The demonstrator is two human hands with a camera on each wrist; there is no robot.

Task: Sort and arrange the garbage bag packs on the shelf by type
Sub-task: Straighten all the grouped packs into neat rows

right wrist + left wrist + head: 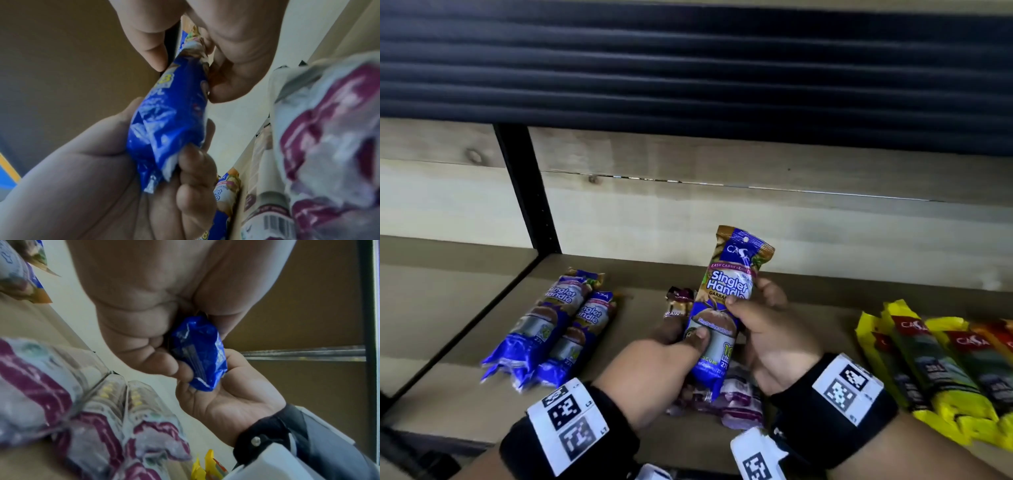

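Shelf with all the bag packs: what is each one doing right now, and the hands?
Blue plastic Singlet Handle pack: held upright above the shelf, in both hands.
Two blue packs: lying side by side, left.
Maroon packs: lying under the hands.
Yellow packs: lying in a row, right.
Left hand: gripping the pack's lower part.
Right hand: gripping its middle.

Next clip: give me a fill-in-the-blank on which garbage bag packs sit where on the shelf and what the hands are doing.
1. Both hands grip one pack whose main colour is ____.
2. The two matching blue packs lie on the shelf to the ____ of the held pack.
3. The packs at the far right are mainly ____.
4. Under the hands lie packs printed in ____.

Missing words: blue; left; yellow; maroon
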